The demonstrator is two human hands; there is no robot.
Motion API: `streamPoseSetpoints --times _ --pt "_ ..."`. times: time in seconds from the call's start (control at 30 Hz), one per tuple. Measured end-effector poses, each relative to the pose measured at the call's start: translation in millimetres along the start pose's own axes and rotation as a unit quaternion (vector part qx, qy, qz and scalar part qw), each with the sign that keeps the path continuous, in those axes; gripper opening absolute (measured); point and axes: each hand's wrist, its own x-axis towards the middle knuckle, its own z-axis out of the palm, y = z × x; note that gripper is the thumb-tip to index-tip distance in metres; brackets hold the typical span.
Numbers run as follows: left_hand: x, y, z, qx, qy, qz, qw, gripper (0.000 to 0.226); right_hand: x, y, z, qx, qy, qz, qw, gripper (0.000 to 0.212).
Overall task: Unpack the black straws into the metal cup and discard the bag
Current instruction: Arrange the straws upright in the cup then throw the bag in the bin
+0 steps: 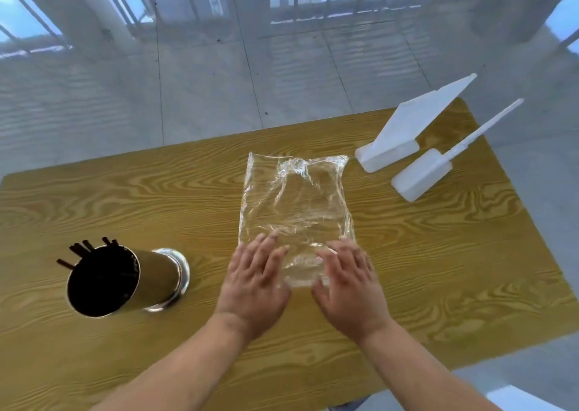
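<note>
Clear bag (296,197) under left hand (253,285) and right hand (351,288), palms down, fingers (267,246) straight and slightly apart.

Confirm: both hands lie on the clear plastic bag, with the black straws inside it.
No: the head view shows the black straws in the cylindrical metal cup, not the clear plastic bag. Left hand and right hand do lie on it.

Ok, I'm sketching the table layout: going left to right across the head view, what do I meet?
Metal cup with black straws → left hand → right hand → two white plastic pieces. The clear bag lies under both hands, so I leave it out.
</note>
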Motion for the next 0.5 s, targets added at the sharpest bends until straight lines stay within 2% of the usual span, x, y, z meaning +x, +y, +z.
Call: streamPoseSetpoints --times 0.1,0.2,0.33,0.4,0.5 --pt "21 7 22 0.014 -0.065 -0.008 0.998 0.076 26 -26 26 0.038 -0.091 -0.028 0.995 0.065" --pt "17 -12 50 0.055 -0.149 -0.067 0.985 0.070 33 -13 50 -0.032 -0.177 0.007 0.984 0.066" --pt "6 -33 63 0.056 -0.109 -0.038 0.992 0.071 20 20 62 -0.067 -0.146 -0.022 0.987 0.068" --pt "2 -41 67 0.068 -0.079 -0.037 0.994 0.072 16 30 65 -0.072 -0.134 -0.011 0.988 0.070" --pt "-3 -44 66 0.071 -0.079 -0.070 0.992 0.074 16 34 62 -0.090 -0.149 0.025 0.984 0.072"
